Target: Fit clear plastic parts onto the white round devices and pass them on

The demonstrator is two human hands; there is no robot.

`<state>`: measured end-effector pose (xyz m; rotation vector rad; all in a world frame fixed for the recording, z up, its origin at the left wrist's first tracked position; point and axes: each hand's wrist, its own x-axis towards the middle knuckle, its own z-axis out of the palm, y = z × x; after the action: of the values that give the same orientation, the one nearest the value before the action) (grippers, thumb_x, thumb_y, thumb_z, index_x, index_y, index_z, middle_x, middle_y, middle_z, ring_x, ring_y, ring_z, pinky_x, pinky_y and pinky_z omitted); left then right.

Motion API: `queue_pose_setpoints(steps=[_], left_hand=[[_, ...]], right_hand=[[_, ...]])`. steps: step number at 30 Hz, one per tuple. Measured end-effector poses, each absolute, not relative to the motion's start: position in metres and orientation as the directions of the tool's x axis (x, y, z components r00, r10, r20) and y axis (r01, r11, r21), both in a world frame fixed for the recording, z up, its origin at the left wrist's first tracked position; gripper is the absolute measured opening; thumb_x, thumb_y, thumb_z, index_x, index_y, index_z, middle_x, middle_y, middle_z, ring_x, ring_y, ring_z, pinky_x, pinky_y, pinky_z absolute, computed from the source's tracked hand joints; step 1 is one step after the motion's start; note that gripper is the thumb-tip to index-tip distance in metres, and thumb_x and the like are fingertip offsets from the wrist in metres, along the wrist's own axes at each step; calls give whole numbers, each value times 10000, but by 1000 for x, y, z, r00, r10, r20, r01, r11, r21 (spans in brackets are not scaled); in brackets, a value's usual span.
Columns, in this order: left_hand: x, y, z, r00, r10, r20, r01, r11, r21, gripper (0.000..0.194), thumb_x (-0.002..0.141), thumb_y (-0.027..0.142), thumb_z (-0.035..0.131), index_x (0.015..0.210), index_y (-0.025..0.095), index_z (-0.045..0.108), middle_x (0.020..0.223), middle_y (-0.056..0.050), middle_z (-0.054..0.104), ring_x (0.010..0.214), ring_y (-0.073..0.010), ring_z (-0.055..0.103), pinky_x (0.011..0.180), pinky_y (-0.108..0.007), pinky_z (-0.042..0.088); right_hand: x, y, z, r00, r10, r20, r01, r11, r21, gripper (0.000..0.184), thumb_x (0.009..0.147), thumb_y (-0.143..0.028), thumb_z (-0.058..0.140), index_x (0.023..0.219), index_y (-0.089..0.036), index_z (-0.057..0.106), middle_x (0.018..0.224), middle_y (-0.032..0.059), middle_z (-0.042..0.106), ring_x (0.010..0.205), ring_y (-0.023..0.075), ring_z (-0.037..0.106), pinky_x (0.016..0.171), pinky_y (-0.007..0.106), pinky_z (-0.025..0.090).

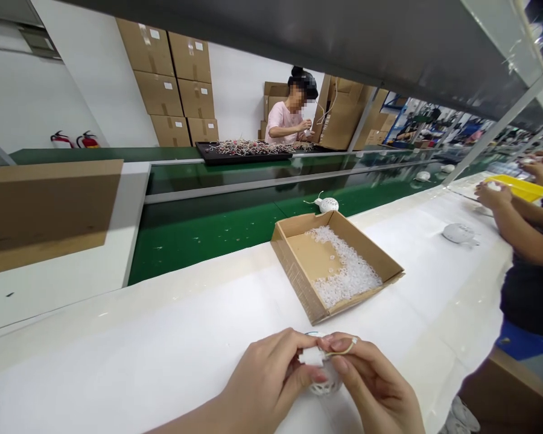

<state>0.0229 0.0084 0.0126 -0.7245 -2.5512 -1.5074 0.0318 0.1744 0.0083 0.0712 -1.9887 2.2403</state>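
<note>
At the front of the white table, my left hand (271, 377) is closed around a round white perforated housing (324, 381), with a small white plastic block (312, 356) between its fingertips. On the other side of the housing, my right hand (373, 377) pinches a thin yellowish wire (344, 351) that ends in a small white tip. Both sets of fingertips nearly meet over the housing and hide part of it. Just beyond my hands sits an open cardboard tray (301, 280) holding a heap of small clear plastic rings (348, 274).
Beyond the table runs a green conveyor (208, 232), carrying a white perforated part (328, 205) with wires. Another part (459, 233) lies to the right, near a co-worker's hands (495, 196) and a yellow tray (520, 188). A person (292, 114) works behind a black wire-filled tray (248, 158).
</note>
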Motion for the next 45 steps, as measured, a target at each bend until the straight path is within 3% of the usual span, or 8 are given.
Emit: queue_pose_setpoints(steps=[6,11,21,23,27,32,39,45], left_hand=[[20,7,11,-863,307,401,498,392,773,300,1040,417,414,1152,233,623,1117,-78,673,1010,-185,639,870,-269,509],[19,9,14,-853,279,440,521,434,735,321,1029,435,441,1096,206,656,874,-39,745,804,-167,682,696,-234,526],[23,13,13,-917,190,351,399,436,807,375,1013,477,457,1070,218,723,796,-43,723,692,-148,687,610,-204,532],[23,13,13,-931,186,315,365,414,834,317,1006,440,500,1131,235,707,861,-38,747,703,-144,685,644,-210,545],[22,13,9,-869,248,429,494,372,786,291,1005,341,542,1259,269,665,871,-23,783,720,-148,668,674,-222,549],[22,15,9,-911,167,376,412,351,841,275,970,414,588,1118,248,751,789,-42,756,689,-149,681,635,-218,546],[22,14,11,-926,157,343,377,357,855,305,966,459,578,1095,249,757,785,-38,747,694,-145,690,628,-212,529],[21,14,12,-896,158,414,443,362,820,336,957,473,586,1077,212,760,729,-45,730,648,-141,687,604,-207,526]], right_hand=[[17,181,6,-913,-8,408,-407,58,-911,115,846,-233,730,872,-335,777,874,5,777,873,171,698,768,237,601],[20,184,-3,-819,-63,571,-570,205,-796,442,793,-5,675,1053,-355,743,919,1,768,891,191,687,758,290,597],[45,169,-20,-793,90,602,-522,409,-749,494,847,-83,617,1192,-427,702,1079,1,758,951,229,708,835,364,566],[45,167,-21,-808,108,579,-496,403,-769,466,853,-98,614,1186,-410,710,1105,15,757,1005,239,701,859,371,569],[44,168,-20,-906,193,376,-352,145,-925,218,870,-237,683,1035,-351,769,1072,26,776,998,226,715,858,323,600],[41,170,-12,-964,242,110,-102,45,-994,151,816,-387,746,941,-302,754,955,18,797,862,192,739,794,238,602],[39,170,-2,-937,230,263,-226,176,-958,102,800,-268,732,884,-307,774,858,13,776,731,187,688,617,251,554],[37,173,5,-979,184,90,-66,131,-989,136,795,-430,742,841,-305,771,863,5,774,803,192,698,734,234,558]])
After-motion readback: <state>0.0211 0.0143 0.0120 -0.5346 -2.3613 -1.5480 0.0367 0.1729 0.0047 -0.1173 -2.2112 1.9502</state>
